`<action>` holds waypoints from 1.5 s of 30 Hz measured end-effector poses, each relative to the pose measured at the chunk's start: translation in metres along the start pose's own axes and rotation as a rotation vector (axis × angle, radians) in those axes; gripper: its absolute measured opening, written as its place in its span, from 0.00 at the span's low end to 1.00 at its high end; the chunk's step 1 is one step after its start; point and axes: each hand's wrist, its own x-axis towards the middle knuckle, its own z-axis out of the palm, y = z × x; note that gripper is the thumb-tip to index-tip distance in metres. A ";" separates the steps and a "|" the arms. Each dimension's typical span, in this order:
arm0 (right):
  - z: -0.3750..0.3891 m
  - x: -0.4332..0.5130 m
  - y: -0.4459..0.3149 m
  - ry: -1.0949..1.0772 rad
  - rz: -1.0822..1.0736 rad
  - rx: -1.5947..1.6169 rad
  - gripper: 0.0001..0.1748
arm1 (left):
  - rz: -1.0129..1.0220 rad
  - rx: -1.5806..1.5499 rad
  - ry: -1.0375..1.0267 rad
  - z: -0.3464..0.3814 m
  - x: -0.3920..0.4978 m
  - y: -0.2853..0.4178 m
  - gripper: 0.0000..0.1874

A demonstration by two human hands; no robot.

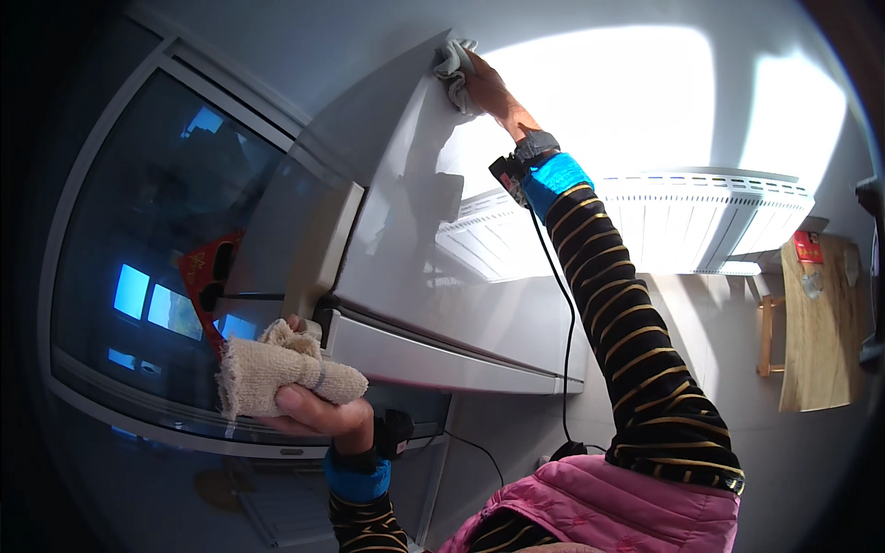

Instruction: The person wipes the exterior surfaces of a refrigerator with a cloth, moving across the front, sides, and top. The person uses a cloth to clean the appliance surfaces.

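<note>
My right hand (487,86) presses a pale grey cloth (453,66) against the far upper corner of a glossy white appliance panel (401,200), which looks like a refrigerator's. In my left hand (321,411) is a folded cream terry towel (283,377), held near the appliance's door edge (415,352). The fingers wrap the towel from below, and part of them is hidden behind it. Both wrists carry straps with small black devices, above blue cuffs.
A glass sliding door (138,263) with a pale frame stands at left, with a red decoration (211,283) nearby. A white radiator (698,221) lines the wall. At right is a wooden table (823,339) bearing a glass and a red packet. A black cable (568,332) hangs from my right wrist.
</note>
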 end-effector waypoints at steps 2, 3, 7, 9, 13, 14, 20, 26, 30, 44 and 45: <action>-0.007 0.000 0.005 0.009 0.107 -0.028 0.20 | 0.039 0.119 -0.017 -0.001 -0.001 0.002 0.34; -0.010 0.000 0.007 0.017 0.096 -0.037 0.20 | 0.077 0.180 -0.013 0.000 -0.002 0.003 0.35; -0.019 -0.003 0.022 0.082 0.097 0.004 0.18 | 0.195 0.366 -0.073 -0.001 0.000 0.006 0.36; -0.026 -0.005 0.040 0.073 0.200 0.044 0.20 | 0.323 0.512 -0.142 -0.002 0.003 0.007 0.32; -0.046 -0.020 0.104 0.066 0.086 0.077 0.18 | 0.601 0.800 -0.298 -0.006 0.007 0.007 0.32; -0.055 -0.025 0.124 0.088 0.188 -0.004 0.18 | 0.582 0.780 -0.301 -0.008 0.006 0.008 0.34; -0.086 -0.137 0.210 0.289 0.413 0.026 0.20 | 0.430 0.574 -0.299 -0.018 0.001 0.003 0.44; -0.119 -0.317 0.188 0.235 0.842 -0.169 0.22 | 0.283 0.103 -0.214 -0.018 -0.001 -0.003 0.43; -0.114 -0.411 0.174 0.271 1.124 -0.036 0.23 | 0.228 0.117 -0.159 -0.019 0.001 -0.009 0.39; -0.035 -0.439 0.005 0.045 0.780 -0.377 0.27 | 0.097 -0.058 -0.031 0.004 0.006 -0.001 0.35; -0.021 -0.428 -0.017 0.065 0.587 -0.390 0.28 | 0.095 -0.096 -0.030 0.005 0.007 -0.001 0.36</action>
